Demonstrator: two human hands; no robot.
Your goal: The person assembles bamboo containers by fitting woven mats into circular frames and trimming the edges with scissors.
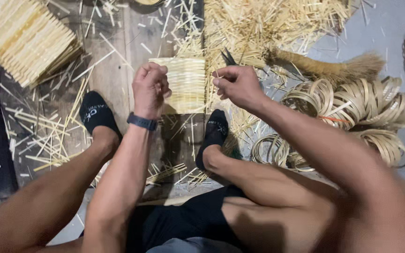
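Observation:
A small woven bamboo panel [186,84] stands upright between my hands, over a wooden floor. My left hand [150,89] is closed on its left edge; a dark band sits on that wrist. My right hand [236,84] pinches a thin bamboo strip at the panel's right edge. Dark scissors [229,57] lie just behind the right hand, partly hidden. My feet in black socks [97,112] rest on the floor below the panel.
A large slatted bamboo piece [22,37] lies at the top left. Loose bamboo slivers [258,23] are heaped at the top centre. Coiled bamboo strips [352,112] and a small broom [333,68] lie to the right.

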